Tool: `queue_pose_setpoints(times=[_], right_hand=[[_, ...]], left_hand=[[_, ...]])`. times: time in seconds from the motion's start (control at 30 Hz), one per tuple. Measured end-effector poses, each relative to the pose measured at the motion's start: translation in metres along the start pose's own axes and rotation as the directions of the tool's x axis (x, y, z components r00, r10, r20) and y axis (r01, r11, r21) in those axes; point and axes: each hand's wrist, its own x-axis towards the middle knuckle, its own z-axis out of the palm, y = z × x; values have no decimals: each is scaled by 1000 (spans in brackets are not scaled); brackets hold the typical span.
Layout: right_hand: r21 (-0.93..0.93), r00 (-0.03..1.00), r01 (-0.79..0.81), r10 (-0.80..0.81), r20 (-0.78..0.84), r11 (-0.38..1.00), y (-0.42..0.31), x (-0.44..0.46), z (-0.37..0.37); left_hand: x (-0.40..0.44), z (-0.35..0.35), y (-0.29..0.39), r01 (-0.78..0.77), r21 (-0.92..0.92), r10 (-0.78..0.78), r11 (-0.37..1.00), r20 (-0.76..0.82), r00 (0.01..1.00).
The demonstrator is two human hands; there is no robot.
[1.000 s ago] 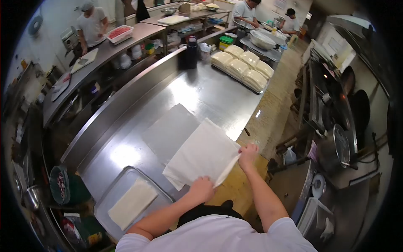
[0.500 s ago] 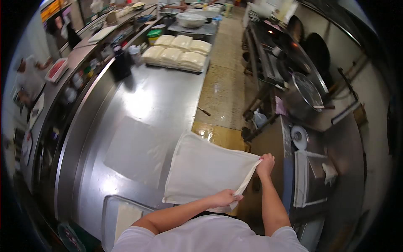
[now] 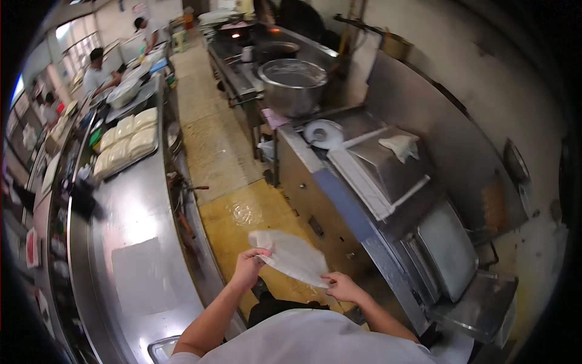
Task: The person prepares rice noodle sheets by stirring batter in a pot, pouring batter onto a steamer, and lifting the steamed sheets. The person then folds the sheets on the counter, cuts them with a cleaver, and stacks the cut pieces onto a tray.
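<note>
Off-white sheet (image 3: pixel 291 255), plain white shirt (image 3: pixel 303 337), yellow floor (image 3: pixel 227 215), silver-grey counter (image 3: pixel 174 273), cream packs (image 3: pixel 143 139), blue panel (image 3: pixel 344 205)

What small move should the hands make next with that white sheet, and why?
I'd probably raise the sheet slightly, hands level. The left hand and right hand each hold its edge, so a small lift looks manageable, and in this view it shows against the shiny floor, off to the side of the table.

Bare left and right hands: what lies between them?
The head view shows a thin, white, pliable sheet reaching from the left hand to the right hand.
</note>
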Motion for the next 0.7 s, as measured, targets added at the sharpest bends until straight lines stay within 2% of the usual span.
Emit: queue_pose_setpoints(times=[0.03, 0.07, 0.13, 0.23, 0.27, 0.33, 0.37, 0.4, 0.47, 0.5, 0.53, 0.6, 0.63, 0.67, 0.7], right_hand=[[46, 997, 2, 2, -72, 999, -3, -15, -7], [90, 990, 4, 9, -144, 996, -5, -31, -15], [137, 887, 196, -117, -446, 971, -26, -52, -48], [-215, 756, 267, -343, -557, 939, -41, -82, -92], [-238, 762, 259, -350, -545, 936, -20, -90, -92], [-275, 776, 239, -354, -522, 931, 39, -89, -82], [224, 903, 208, -99, -417, 952, 66, -95, -86], [256, 875, 94, 43, -483, 962, 79, -116, -93], [342, 751, -120, 311, -582, 932, 102, -159, -111], [317, 666, -212, 375, -646, 924, 119, -179, -123], [301, 569, -306, 427, -703, 903, 137, -197, -139], [344, 468, -223, 410, -783, 912, 135, -243, -191], [405, 406, -194, 449, -796, 893, 117, -265, -219], [460, 341, -160, 486, -804, 873, 103, -285, -246], [447, 292, -89, 453, -842, 890, 105, -299, -267]], left_hand=[[1, 25, -11, -1, -144, 4, 990, 24, 1000], [1, 48, -21, 95, -176, -68, 980, 155, 986], [-11, 110, -25, 305, -201, -203, 931, 409, 890], [-35, 210, -30, 310, 106, -304, 945, 633, 712], [-45, 239, -17, 140, 200, -241, 970, 695, 678], [-62, 295, 15, -220, 317, -147, 923, 817, 557], [-60, 314, 23, -435, 369, -99, 821, 843, 529], [-57, 328, 28, -540, 387, -26, 748, 829, 558], [-42, 357, 39, -725, 401, 173, 560, 799, 576], [-32, 373, 46, -796, 405, 290, 450, 776, 559], [-27, 391, 56, -774, 437, 334, 459, 722, 606], [-12, 426, 76, -732, 511, 397, 450, 620, 677], [0, 443, 81, -786, 455, 485, 419, 619, 617], [38, 455, 73, -863, 280, 606, 421, 621, 497], [45, 474, 83, -847, 256, 594, 466, 618, 514]])
